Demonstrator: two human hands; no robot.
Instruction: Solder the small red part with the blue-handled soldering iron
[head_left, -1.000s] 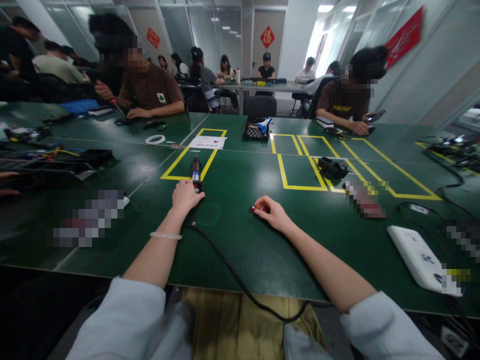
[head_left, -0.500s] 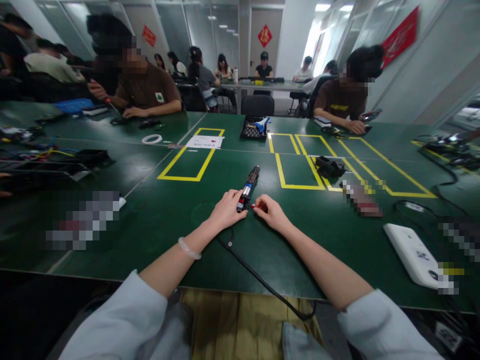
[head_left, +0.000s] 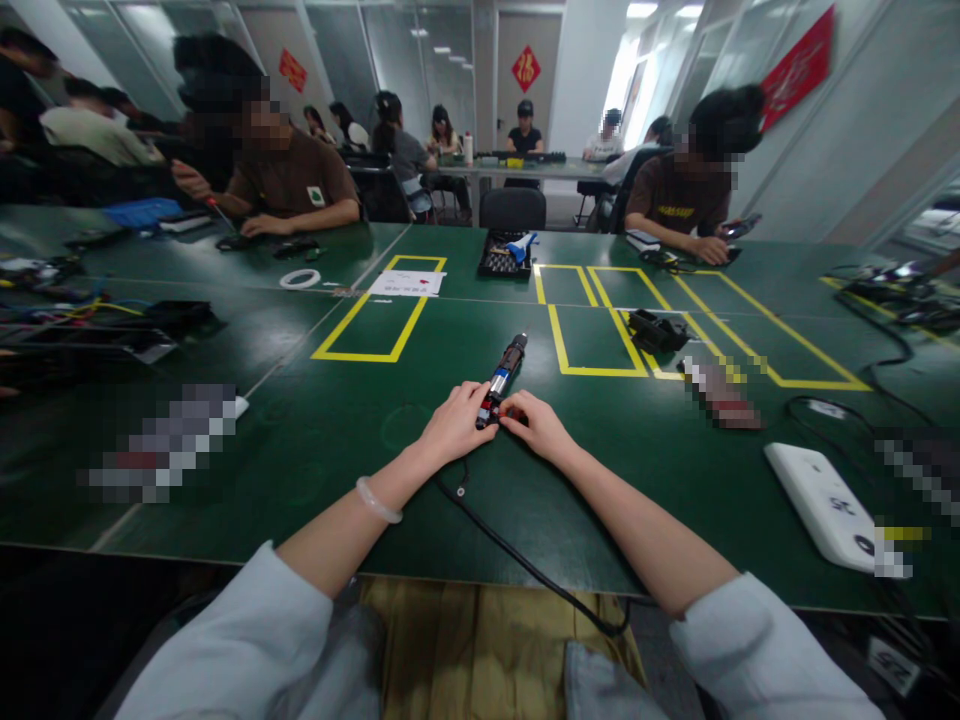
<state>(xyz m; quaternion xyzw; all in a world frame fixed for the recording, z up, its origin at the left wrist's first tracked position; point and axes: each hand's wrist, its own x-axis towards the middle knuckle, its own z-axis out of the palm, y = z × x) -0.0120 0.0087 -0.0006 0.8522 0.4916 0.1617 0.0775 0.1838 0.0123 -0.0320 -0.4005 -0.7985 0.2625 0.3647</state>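
An electric screwdriver (head_left: pixel 507 372) lies on the green table, its casing seemingly opened so that a silver and blue motor shows. Its thin tip points away from me, tilted a little to the right. My left hand (head_left: pixel 455 422) holds the rear part from the left, fingers over it and thumb at the near end. At the right side of that end, my right hand (head_left: pixel 534 424) pinches a small red piece, mostly hidden by the fingertips. A black cable (head_left: pixel 517 562) runs below my hands and hangs over the table's front edge.
Yellow tape outlines (head_left: pixel 356 356) mark the tabletop. Ahead stands a black bit tray (head_left: pixel 496 262) with a blue-and-white item on it. A black holder (head_left: pixel 657 331) sits to the right, with a white power bank (head_left: pixel 821 505) nearer me. People work across the table.
My right hand has moved slightly left with the small red piece, up against the screwdriver's rear end. The screwdriver's tip has swung slightly to the right.
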